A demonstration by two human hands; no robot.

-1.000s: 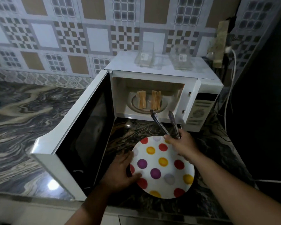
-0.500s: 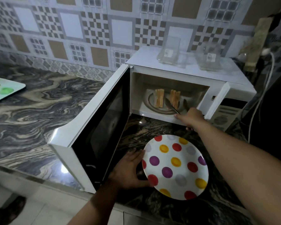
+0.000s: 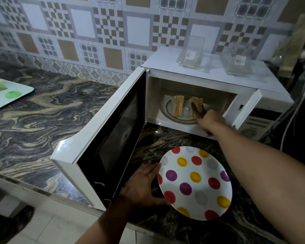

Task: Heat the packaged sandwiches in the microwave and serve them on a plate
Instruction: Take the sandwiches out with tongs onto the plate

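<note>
Right hand: the right hand reaches into the open white microwave oven, fingers curled round the handles of a pair of dark metal tongs.
Tongs: the tips sit at the right-hand toasted sandwich half; the arms lie on either side of it, but I cannot tell whether they are pressing it.
Sandwiches: two golden-brown sandwich pieces stand on edge on the round glass turntable inside the oven; the left-hand sandwich piece stands apart from the tongs.
Left hand: the left hand rests on the counter at the left rim of the round white plate with red, yellow, purple and grey dots, thumb along its near edge and fingers at its side, holding the rim.
Plate: it lies flat on the dark swirled marble counter, in front of the oven and bare of food.
Oven door: the white-framed dark glass door hangs wide open to the left, just beside the left hand.
On top of the oven: two clear plastic sandwich packages, each with a small label, stand side by side.
Far left: a pale board with green shapes lies on the counter, well apart from the oven.
</note>
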